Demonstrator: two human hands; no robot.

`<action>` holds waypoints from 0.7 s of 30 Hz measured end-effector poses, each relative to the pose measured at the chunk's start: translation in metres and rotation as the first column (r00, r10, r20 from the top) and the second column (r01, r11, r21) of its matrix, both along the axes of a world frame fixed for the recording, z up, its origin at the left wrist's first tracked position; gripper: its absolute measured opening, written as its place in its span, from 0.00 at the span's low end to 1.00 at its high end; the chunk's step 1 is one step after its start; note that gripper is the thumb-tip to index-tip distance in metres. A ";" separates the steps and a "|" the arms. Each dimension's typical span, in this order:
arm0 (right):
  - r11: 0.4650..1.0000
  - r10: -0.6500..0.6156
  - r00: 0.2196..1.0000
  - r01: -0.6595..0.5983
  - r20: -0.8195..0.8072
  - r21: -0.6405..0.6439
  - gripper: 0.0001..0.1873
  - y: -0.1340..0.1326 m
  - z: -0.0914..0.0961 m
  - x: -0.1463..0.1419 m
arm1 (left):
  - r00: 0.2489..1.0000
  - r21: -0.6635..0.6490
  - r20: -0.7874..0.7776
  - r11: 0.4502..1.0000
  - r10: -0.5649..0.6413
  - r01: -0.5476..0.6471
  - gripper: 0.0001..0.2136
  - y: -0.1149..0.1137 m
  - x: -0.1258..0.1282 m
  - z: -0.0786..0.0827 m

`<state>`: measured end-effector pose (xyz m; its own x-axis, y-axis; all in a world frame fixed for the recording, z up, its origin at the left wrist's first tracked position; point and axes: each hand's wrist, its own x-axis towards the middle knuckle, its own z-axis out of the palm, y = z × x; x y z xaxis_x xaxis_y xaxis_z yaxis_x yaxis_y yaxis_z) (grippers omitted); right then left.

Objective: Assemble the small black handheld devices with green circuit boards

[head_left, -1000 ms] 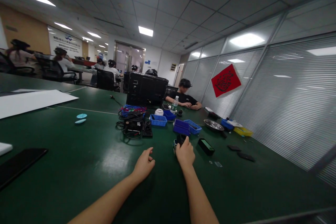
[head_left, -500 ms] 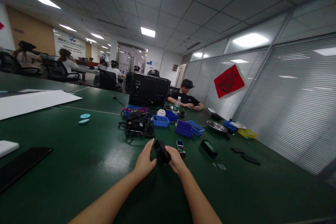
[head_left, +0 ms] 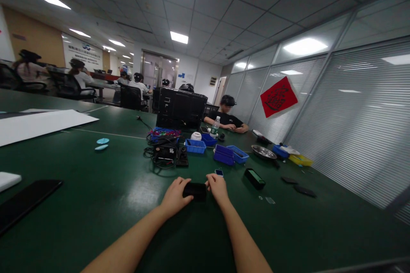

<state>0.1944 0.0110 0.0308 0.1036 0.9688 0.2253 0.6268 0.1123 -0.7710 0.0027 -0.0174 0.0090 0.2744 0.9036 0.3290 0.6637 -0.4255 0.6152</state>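
Head view, then: the left hand (head_left: pixel 174 198) has its thumb and fingers closed around the near end of a black box (head_left: pixel 195 192), which lies between the two hands, just above or on the green desk (head_left: pixel 96 204); I can't tell which. The right hand (head_left: pixel 219 188) is at the box's other end, fingers bent inward; whether it grips, or only comes up close, I can't make out. Just beyond the right hand's knuckles shows a small device with a screen (head_left: pixel 219 173), partly hidden. To the right of that hand I see a black case with a green inside (head_left: pixel 255 178), a clear scrap (head_left: pixel 270 200) and a small ring (head_left: pixel 260 198), with two dark flat pieces (head_left: pixel 305 190) further out. Ahead of the left hand sits a tangle of cables around a black power unit (head_left: pixel 164 152); ahead of both hands are blue bins (head_left: pixel 195 146) and a white ball (head_left: pixel 196 136). Well left of the left hand lie two pale blue ovals (head_left: pixel 101 141). A person in black (head_left: pixel 226 119) sits across, beyond the right hand, beside a bottle (head_left: pixel 215 127).
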 end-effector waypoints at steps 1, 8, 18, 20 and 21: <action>0.999 -0.044 0.999 0.044 -0.011 0.026 0.19 0.000 0.004 0.005 | 1.000 -0.016 -0.007 1.000 0.015 -0.015 0.26 0.000 0.000 0.001; 0.896 -0.443 0.880 0.429 0.171 0.114 0.21 -0.005 0.023 0.040 | 0.995 -0.028 -0.091 0.999 0.030 -0.033 0.28 0.002 -0.002 -0.003; 0.921 -0.268 0.773 0.380 0.575 -0.082 0.22 -0.002 0.009 0.032 | 0.994 -0.051 -0.110 0.998 0.017 -0.022 0.27 0.001 -0.001 0.000; 0.940 -0.263 0.759 0.342 0.595 -0.020 0.19 -0.002 0.005 0.027 | 0.994 -0.055 -0.111 0.998 0.021 -0.028 0.27 0.000 0.000 0.000; 0.947 -0.259 0.754 0.321 0.603 0.005 0.19 -0.002 0.003 0.025 | 0.994 -0.058 -0.110 0.998 0.024 -0.031 0.27 0.000 0.000 0.000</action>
